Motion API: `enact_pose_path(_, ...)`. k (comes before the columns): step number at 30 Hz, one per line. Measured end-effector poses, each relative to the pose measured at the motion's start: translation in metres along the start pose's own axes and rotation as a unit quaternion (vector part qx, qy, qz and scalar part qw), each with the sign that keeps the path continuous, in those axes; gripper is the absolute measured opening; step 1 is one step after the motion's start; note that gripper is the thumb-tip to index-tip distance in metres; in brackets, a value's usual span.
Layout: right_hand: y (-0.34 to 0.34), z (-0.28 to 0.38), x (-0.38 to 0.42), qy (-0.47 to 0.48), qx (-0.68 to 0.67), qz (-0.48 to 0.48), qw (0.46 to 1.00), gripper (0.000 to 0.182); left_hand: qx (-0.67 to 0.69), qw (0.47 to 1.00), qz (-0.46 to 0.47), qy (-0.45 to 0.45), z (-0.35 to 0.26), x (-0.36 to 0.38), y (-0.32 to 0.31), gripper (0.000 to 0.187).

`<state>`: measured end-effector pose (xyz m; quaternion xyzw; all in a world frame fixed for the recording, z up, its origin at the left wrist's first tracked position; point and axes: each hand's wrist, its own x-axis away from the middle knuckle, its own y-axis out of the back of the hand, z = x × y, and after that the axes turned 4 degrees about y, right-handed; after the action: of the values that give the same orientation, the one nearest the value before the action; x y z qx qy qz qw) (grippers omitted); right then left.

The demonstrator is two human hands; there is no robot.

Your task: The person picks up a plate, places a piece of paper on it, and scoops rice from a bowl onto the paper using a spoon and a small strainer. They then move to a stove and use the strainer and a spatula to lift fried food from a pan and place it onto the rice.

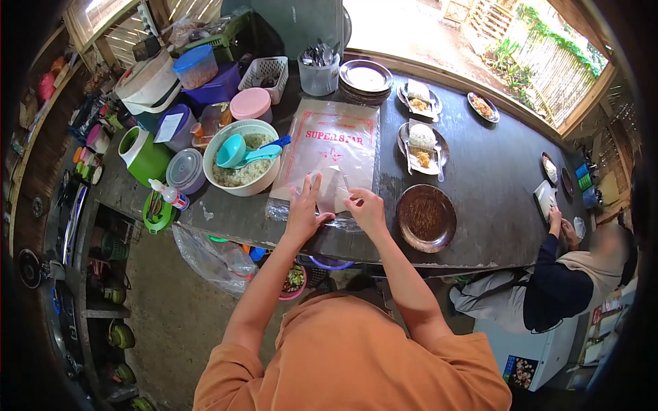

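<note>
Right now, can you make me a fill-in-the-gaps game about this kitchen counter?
1. Both hands, left hand and right hand, touch the clear plastic bag pack printed with ____ letters.
2. The turquoise plastic scoop lies in the pale green bowl of ____.
3. The empty round brown plate sits to the ____ of the hands.

Missing words: red; rice; right

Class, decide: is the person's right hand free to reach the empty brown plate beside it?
Probably yes. The right hand rests on the plastic bags, and the brown plate lies just beside it with only bare counter between.
</note>
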<state>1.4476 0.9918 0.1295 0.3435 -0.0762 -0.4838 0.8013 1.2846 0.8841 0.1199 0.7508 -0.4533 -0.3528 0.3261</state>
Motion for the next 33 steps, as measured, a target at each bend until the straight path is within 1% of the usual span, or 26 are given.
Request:
enact_pose_path(1,-0.002,0.002,0.001,0.015,0.033,-0.017,0.999,0.038,-0.004,1.000,-0.007,-0.002,0.000,0.000,0.000,0.113)
enact_pose_path(2,-0.003,0.002,0.001,0.014,0.033,-0.017,0.999,0.038,-0.004,1.000,-0.006,-0.003,-0.001,0.003,-0.002,0.113)
enact_pose_path(4,-0.006,0.003,0.001,0.019,0.112,-0.028,0.993,0.046,-0.129,0.988,-0.047,0.074,-0.011,0.006,0.007,0.106)
enact_pose_path(5,-0.007,0.003,-0.001,0.020,0.111,-0.028,0.993,0.046,-0.130,0.988,-0.047,0.074,-0.010,0.007,0.006,0.106)
enact_pose_path(7,-0.007,0.005,-0.004,-0.021,0.085,0.016,0.996,0.043,-0.160,0.985,-0.024,0.062,-0.006,0.008,0.001,0.101)
enact_pose_path(11,-0.006,0.007,-0.005,-0.026,0.064,0.016,0.998,0.037,-0.147,0.987,-0.030,0.056,-0.003,0.010,-0.004,0.099)
enact_pose_path(13,-0.006,0.008,-0.005,-0.034,0.009,-0.002,0.999,0.027,-0.140,0.988,-0.037,0.057,-0.004,0.010,-0.004,0.101)
enact_pose_path(17,-0.001,0.009,-0.003,-0.037,-0.007,-0.029,0.999,0.021,-0.130,0.988,-0.040,0.075,-0.006,0.014,-0.003,0.103)
enact_pose_path(18,0.003,0.010,-0.004,0.064,0.019,-0.086,0.994,0.018,-0.078,0.993,-0.070,0.061,-0.008,0.015,-0.003,0.103)
enact_pose_path(19,0.007,0.011,-0.006,0.166,0.046,-0.142,0.975,0.015,-0.026,0.993,-0.100,0.047,-0.009,0.015,-0.002,0.104)
enact_pose_path(20,0.011,0.012,-0.007,0.166,0.045,-0.143,0.975,0.015,-0.026,0.993,-0.101,0.046,-0.010,0.013,-0.001,0.104)
enact_pose_path(22,0.024,0.026,-0.010,0.144,-0.058,-0.112,0.981,0.012,0.129,0.981,-0.144,0.016,-0.019,0.006,0.007,0.095)
enact_pose_path(23,0.029,0.032,-0.011,0.144,-0.058,-0.112,0.981,0.012,0.129,0.981,-0.143,0.015,-0.024,0.003,0.011,0.095)
enact_pose_path(24,0.034,0.038,-0.011,0.133,-0.073,-0.110,0.982,0.011,0.274,0.951,-0.124,0.078,-0.031,0.000,0.015,0.087)
enact_pose_path(25,0.039,0.043,-0.012,0.122,-0.088,-0.107,0.983,0.010,0.412,0.895,-0.101,0.139,-0.038,-0.004,0.018,0.079)
enact_pose_path(26,0.043,0.046,-0.013,0.122,-0.087,-0.108,0.983,0.010,0.484,0.852,-0.135,0.144,-0.044,-0.008,0.019,0.058)
enact_pose_path(27,0.047,0.050,-0.014,0.122,-0.106,-0.124,0.979,0.010,0.485,0.852,-0.135,0.143,-0.044,-0.012,0.020,0.058)
enact_pose_path(29,0.054,0.057,-0.017,0.122,-0.125,-0.142,0.974,0.009,0.592,0.777,-0.134,0.168,-0.042,-0.020,0.023,0.043)
enact_pose_path(30,0.058,0.061,-0.019,0.184,-0.103,-0.183,0.960,0.009,0.614,0.759,-0.151,0.156,-0.052,-0.022,0.032,0.027)
enact_pose_path(31,0.062,0.065,-0.020,0.245,-0.081,-0.222,0.940,0.010,0.614,0.759,-0.151,0.156,-0.055,-0.023,0.037,0.027)
enact_pose_path(33,0.073,0.073,-0.016,0.249,-0.105,-0.225,0.936,0.011,0.635,0.752,-0.140,0.112,-0.057,-0.024,0.046,0.019)
